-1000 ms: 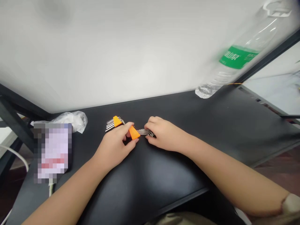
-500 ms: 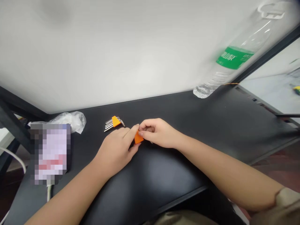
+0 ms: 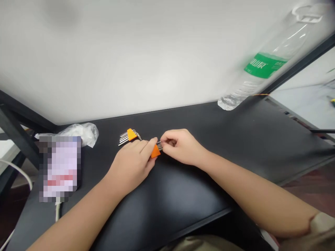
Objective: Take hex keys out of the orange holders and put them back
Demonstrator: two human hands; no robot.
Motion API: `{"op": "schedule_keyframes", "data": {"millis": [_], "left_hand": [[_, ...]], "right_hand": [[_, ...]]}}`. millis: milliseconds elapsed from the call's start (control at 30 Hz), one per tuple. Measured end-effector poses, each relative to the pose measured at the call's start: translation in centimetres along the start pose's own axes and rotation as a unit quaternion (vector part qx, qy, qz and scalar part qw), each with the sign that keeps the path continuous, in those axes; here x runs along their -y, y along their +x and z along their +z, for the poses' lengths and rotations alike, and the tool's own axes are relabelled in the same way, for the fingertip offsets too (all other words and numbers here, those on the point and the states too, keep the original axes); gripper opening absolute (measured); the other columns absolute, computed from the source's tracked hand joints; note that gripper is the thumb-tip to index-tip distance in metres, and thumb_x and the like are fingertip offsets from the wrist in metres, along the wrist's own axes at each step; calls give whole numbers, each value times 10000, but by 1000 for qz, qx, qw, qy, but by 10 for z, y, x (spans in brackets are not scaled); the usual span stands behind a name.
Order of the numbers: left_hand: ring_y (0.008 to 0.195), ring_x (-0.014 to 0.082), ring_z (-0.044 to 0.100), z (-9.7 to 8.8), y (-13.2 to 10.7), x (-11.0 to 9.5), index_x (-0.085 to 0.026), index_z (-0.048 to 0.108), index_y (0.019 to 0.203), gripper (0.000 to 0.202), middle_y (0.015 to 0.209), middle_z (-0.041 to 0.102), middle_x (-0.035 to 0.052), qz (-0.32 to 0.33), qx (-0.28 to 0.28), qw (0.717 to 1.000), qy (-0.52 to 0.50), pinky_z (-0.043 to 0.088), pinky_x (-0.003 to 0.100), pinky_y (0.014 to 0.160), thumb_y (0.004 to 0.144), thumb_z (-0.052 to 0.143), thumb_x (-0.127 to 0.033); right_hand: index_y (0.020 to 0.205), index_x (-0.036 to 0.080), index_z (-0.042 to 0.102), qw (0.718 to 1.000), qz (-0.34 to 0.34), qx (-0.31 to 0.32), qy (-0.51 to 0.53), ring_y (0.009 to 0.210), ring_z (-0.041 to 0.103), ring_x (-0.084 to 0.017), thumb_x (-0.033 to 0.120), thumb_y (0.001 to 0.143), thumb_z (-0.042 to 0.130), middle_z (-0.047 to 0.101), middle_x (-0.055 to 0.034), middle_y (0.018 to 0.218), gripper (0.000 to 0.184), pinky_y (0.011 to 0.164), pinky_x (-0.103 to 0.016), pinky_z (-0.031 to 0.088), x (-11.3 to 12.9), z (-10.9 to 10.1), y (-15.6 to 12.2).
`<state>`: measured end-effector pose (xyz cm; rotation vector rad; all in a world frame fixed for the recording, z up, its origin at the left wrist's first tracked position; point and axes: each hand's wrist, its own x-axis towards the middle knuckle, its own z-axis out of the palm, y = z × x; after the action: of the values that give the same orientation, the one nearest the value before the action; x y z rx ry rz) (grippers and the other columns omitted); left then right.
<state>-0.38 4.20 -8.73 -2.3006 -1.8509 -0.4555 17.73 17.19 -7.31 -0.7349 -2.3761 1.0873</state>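
Note:
My left hand [image 3: 133,162] is closed on an orange hex key holder [image 3: 155,151], pinching it between thumb and fingers. Thin metal hex keys [image 3: 159,146] stick out of the holder's right side. The fingertips of my right hand [image 3: 180,146] are pinched together on the ends of those keys; how many they grip is hidden. Just beyond my left hand, a second orange holder [image 3: 132,134] lies on the black table [image 3: 178,195], with several silver hex keys in it, their long ends toward the left.
A clear plastic bottle with a green label [image 3: 265,65] stands against the white wall at the back right. On the left lie a crumpled clear plastic bag [image 3: 90,134] and a blurred-out device [image 3: 62,167] with a white cable [image 3: 57,211].
My right hand has moved slightly right, away from the orange holder, and the metal keys between the hands now show. My left hand keeps its hold.

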Motion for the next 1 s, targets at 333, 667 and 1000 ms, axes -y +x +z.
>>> {"op": "schedule_keyframes", "data": {"millis": [333, 667, 1000], "left_hand": [[1019, 253, 703, 3, 0, 8, -201, 520, 1448, 510, 1105, 743, 58, -108, 19, 993, -47, 536, 361, 812, 970, 590, -365], [867, 189, 697, 4, 0, 12, -215, 576, 1404, 512, 1023, 725, 21, -158, -26, 978, -137, 537, 310, 807, 919, 660, -353], [843, 168, 680, 4, 1, 14, -233, 575, 1412, 519, 991, 712, 0, -171, -24, 973, -151, 535, 304, 807, 918, 665, -363]], "right_hand": [[719, 210, 665, 966, 109, 80, -221, 654, 578, -143, 222, 789, 597, 670, 3, 730, 99, 609, -270, 379, -31, -35, 16], [991, 186, 652, 960, -31, 120, -251, 826, 578, -173, 299, 870, 664, 621, -62, 1012, 165, 728, -291, 425, -20, -26, 5], [1002, 183, 649, 954, -39, 117, -274, 849, 562, -178, 233, 889, 620, 589, -58, 988, 127, 742, -293, 424, -16, -22, 2]]}}
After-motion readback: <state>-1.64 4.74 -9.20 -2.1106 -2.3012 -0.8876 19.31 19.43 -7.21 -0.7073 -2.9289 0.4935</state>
